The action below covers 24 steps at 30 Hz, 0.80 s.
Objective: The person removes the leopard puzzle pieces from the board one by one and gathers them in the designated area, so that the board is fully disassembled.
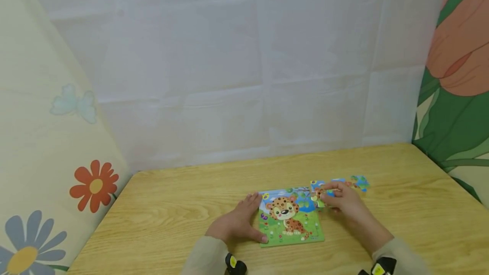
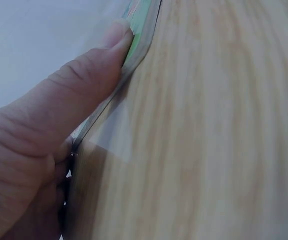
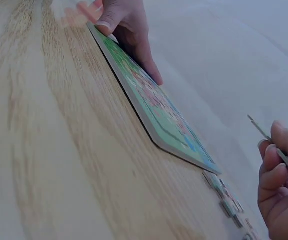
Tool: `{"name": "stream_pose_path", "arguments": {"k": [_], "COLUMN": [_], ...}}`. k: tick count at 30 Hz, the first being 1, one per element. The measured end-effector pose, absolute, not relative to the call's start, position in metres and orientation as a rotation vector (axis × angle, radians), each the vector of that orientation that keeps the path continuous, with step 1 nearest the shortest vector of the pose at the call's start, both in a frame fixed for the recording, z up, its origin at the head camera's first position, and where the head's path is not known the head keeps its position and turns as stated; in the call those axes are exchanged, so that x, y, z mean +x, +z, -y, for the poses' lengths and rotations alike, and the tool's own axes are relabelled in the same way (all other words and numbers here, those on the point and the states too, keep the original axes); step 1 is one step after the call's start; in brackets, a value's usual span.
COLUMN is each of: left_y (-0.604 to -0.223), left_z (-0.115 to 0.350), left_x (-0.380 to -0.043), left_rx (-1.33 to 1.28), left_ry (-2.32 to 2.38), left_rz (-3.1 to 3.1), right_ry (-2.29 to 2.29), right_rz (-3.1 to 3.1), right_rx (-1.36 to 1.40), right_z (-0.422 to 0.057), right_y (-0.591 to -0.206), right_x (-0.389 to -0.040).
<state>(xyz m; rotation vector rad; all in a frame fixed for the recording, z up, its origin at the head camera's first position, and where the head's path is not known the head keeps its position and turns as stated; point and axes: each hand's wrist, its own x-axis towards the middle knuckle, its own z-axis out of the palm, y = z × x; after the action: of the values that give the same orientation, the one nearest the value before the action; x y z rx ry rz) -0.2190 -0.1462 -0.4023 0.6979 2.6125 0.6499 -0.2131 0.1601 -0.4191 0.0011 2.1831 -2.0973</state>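
Note:
A jigsaw puzzle board [image 1: 285, 216], printed with a spotted leopard cub on grass, lies flat on the wooden table. My left hand [image 1: 238, 220] rests along its left side, thumb on the lower left corner and fingers stretched toward the upper left corner. In the left wrist view the thumb [image 2: 91, 70] lies on the green edge of the board. Beyond the board's right side, my right hand [image 1: 345, 200] pinches a puzzle piece [image 3: 258, 127] between thumb and fingers. That thin piece shows edge-on, held above the table.
Loose puzzle pieces [image 1: 359, 183] lie by the board's upper right corner, partly hidden behind the right hand. The wooden table [image 1: 183, 198] reaches back to a white cloth [image 1: 191, 75]. Flower-printed panels [image 1: 95, 186] stand at both sides.

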Motion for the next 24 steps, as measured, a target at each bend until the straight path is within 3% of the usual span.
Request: {"name": "stream_pose_path", "arguments": {"k": [24], "left_y": [-0.403], "left_z": [0.145], "left_x": [-0.219], "left_rx": [0.666], "left_ry": [0.662], "left_rz": [-2.598], "right_ry": [-2.192], "right_rz": [-2.115], "right_rx": [0.074], "right_z": [-0.211], "right_y": [-0.424], "right_x": [-0.204]}}
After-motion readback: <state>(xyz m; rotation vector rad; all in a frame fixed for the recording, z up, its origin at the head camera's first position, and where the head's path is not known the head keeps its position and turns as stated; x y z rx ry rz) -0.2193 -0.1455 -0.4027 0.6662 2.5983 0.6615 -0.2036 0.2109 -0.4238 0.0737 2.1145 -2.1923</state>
